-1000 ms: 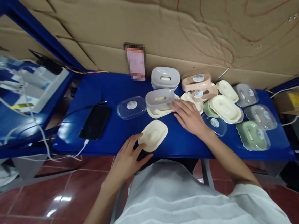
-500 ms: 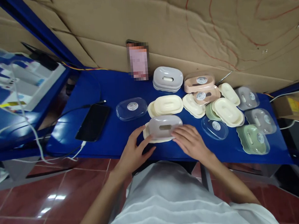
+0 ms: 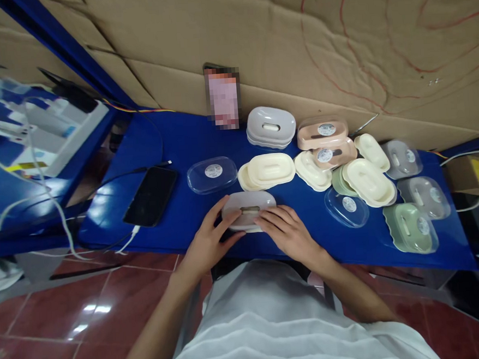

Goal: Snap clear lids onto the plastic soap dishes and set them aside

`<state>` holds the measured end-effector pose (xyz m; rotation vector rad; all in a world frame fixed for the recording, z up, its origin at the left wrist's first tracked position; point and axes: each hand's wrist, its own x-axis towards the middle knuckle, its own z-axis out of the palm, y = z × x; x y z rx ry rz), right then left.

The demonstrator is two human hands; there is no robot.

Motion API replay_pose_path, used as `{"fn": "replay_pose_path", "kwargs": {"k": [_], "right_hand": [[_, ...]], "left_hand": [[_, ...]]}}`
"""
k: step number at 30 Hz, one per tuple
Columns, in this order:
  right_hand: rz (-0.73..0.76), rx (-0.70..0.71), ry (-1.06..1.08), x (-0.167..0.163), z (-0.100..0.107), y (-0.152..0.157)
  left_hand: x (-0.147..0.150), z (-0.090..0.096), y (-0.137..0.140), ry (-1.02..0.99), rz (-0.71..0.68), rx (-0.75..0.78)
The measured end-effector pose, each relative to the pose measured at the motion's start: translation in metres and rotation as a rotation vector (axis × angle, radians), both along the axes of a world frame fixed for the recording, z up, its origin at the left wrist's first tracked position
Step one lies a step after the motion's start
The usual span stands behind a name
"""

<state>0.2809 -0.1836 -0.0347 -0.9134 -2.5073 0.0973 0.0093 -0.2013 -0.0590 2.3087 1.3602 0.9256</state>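
stretching sideways: held grey cover (image 3: 247,200)

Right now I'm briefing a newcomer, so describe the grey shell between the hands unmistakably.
Find the blue table, then its near edge, in front of the pale shirt. There, the left hand and right hand touch an oval grey shell with a slot in its top. Unlike the grey lookalike by the cardboard, it has both hands on it.
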Motion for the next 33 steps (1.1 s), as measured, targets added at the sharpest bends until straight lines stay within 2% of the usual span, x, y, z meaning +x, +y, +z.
{"fn": "replay_pose_path", "kwargs": {"k": [5, 8, 10, 14, 16, 18, 20, 23, 25, 29, 33], "right_hand": [[-0.003, -0.061, -0.062, 0.009, -0.012, -0.014], [-0.034, -0.074, -0.053, 0.013, -0.016, -0.026], [-0.053, -0.081, -0.037, 0.015, -0.014, -0.03], [-0.081, -0.098, -0.003, 0.017, -0.008, -0.032], [-0.107, -0.126, 0.004, 0.019, -0.008, -0.031], [-0.152, -0.166, 0.028, 0.02, -0.009, -0.03], [-0.201, -0.214, 0.068, 0.021, -0.011, -0.029], [-0.216, -0.246, 0.115, 0.021, -0.013, -0.029], [-0.194, -0.231, 0.135, 0.022, -0.015, -0.027], [-0.157, -0.165, 0.13, 0.029, -0.017, -0.023], [-0.108, -0.209, 0.035, 0.034, -0.014, -0.019]], "left_hand": [[-0.001, 0.001, -0.005, 0.17, -0.075, 0.043], [-0.005, 0.007, -0.002, 0.136, -0.145, 0.013], [-0.012, 0.011, 0.012, 0.097, -0.081, 0.039], [-0.035, 0.013, 0.062, 0.179, 0.243, 0.064], [-0.042, 0.013, 0.082, 0.226, 0.251, 0.022], [-0.042, 0.015, 0.088, 0.195, 0.211, 0.002], [-0.034, 0.02, 0.079, 0.108, 0.201, -0.001], [-0.017, 0.03, 0.048, -0.011, 0.198, 0.026], [-0.005, 0.033, 0.027, -0.042, 0.111, 0.076], [0.012, 0.025, 0.004, -0.004, -0.128, 0.141], [0.016, 0.015, 0.0, 0.033, -0.159, 0.15]]}}
